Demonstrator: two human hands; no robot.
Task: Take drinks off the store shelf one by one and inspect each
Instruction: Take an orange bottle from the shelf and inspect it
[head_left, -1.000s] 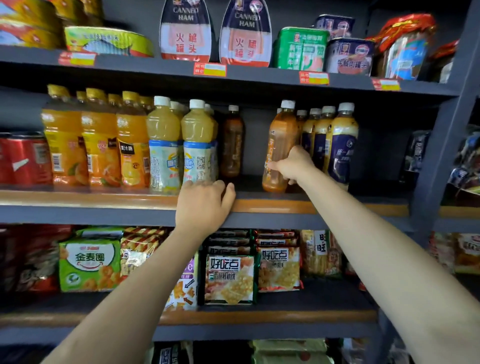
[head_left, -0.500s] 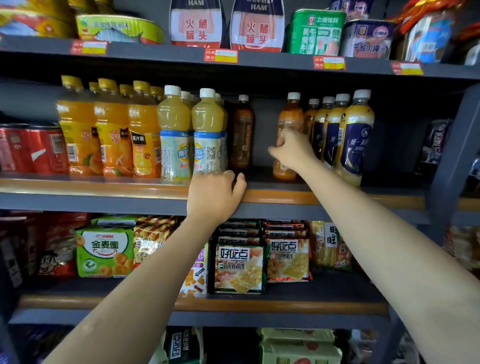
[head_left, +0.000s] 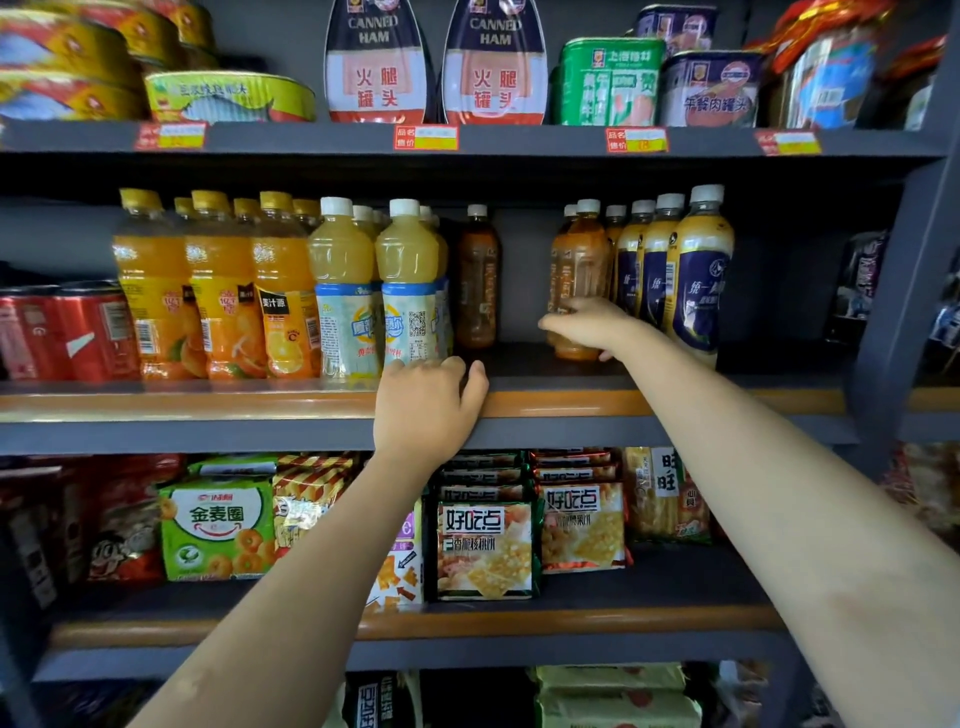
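On the drinks shelf (head_left: 571, 402), your right hand (head_left: 589, 326) is now wrapping low around the amber tea bottle (head_left: 579, 270), fingers curled round its base; a second ago that bottle was tilting forward, now it's standing upright further back beside the navy-label bottles (head_left: 698, 280) just right of the grip. Looks like you're putting it back, not pulling it. Your left hand (head_left: 426, 410) is still resting relaxed on the shelf lip, holding nothing, below-left of the grip. Next candidate: dark bottle (head_left: 477, 280) to its left.

Dark shelf (head_left: 675, 382) with an orange front strip, red cans (head_left: 62, 332) and orange bottles (head_left: 218, 291) far left of the hands, pale juice bottles (head_left: 374, 296) above the left hand (head_left: 423, 410), tea bottles (head_left: 576, 270) at the right hand (head_left: 589, 327), navy-labelled bottles (head_left: 696, 280) beyond it.
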